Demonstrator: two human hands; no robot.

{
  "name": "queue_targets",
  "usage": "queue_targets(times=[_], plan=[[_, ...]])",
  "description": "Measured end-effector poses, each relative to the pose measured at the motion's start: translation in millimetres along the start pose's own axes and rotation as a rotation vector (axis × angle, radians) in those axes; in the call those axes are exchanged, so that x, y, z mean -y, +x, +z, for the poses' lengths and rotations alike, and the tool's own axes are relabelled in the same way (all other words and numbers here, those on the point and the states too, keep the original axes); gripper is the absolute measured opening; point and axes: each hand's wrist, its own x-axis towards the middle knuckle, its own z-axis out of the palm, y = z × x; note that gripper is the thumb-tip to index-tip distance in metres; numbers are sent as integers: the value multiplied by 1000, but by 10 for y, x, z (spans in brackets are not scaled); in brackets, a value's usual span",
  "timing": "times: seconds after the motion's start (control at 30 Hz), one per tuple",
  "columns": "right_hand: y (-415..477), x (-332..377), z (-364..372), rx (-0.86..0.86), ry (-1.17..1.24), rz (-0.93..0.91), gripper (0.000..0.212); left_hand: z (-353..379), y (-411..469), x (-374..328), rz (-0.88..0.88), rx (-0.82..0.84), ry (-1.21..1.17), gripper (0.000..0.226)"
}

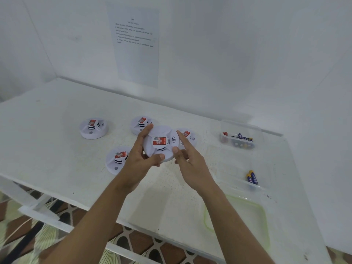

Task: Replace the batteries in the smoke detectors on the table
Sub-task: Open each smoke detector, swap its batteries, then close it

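1. The left hand point(142, 157) is holding a white smoke detector point(162, 143) raised above the middle of the white tabletop point(57, 149). Its fingers point(147, 130) are curling around the rim at the unit's 9 o'clock side and its thumb is pressing the rim at 6 o'clock.
2. The right hand point(188, 159) is meeting the same unit at its 3 o'clock side. The index finger is lying straight along the rim and the thumb tip is touching the edge at about 4 o'clock; the remaining fingers are folding under and are partly hidden, so the firmness of this grip cannot be told.
3. The held unit is showing a red label and a sound-wave mark on its face; the label print is too small to read.
4. Four further detectors are resting on the tabletop: one at 9 o'clock point(93, 128) standing well apart, one at 11 o'clock point(140, 123) partly hidden by the left fingers, one at 3 o'clock point(188, 137) largely hidden behind the right index finger, and one at 7 o'clock point(117, 160) partly covered by the left wrist.
5. A clear container point(241, 138) at 3 o'clock is holding several batteries; their number is unclear.
6. Two batteries point(252, 177) are lying at 4 o'clock inside a second clear tray point(240, 182) whose edges are hard to trace.
7. A green-rimmed lid point(264, 225) is lying at 5 o'clock.
8. A printed sheet point(136, 44) is hanging on the wall at 12 o'clock; its text is blurred.
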Motion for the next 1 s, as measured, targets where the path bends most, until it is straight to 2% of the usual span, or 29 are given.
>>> queue_targets(times=[0.1, 0.27, 0.4, 0.5, 0.63, 1.0], plan=[[1, -15, -6, -11, 38, 14, 50, -14, 4, 29, -19, 3, 12, 78], [27, -129, -29, -38, 115, 85, 41, -38, 38, 82, -110, -10, -44, 55], [13, -218, -31, -48, 179, 138, 35, -30, 44, 101, -140, -11, 27, 39], [-15, -275, -1, -60, 215, 162, 32, -27, 48, 121, -139, -31, 90, 40], [-35, -349, 45, -64, 230, 201, 39, -45, 61, 174, -135, -46, 183, 40], [-51, -404, 51, -67, 219, 224, 37, -50, 39, 187, -157, -23, 255, 40]])
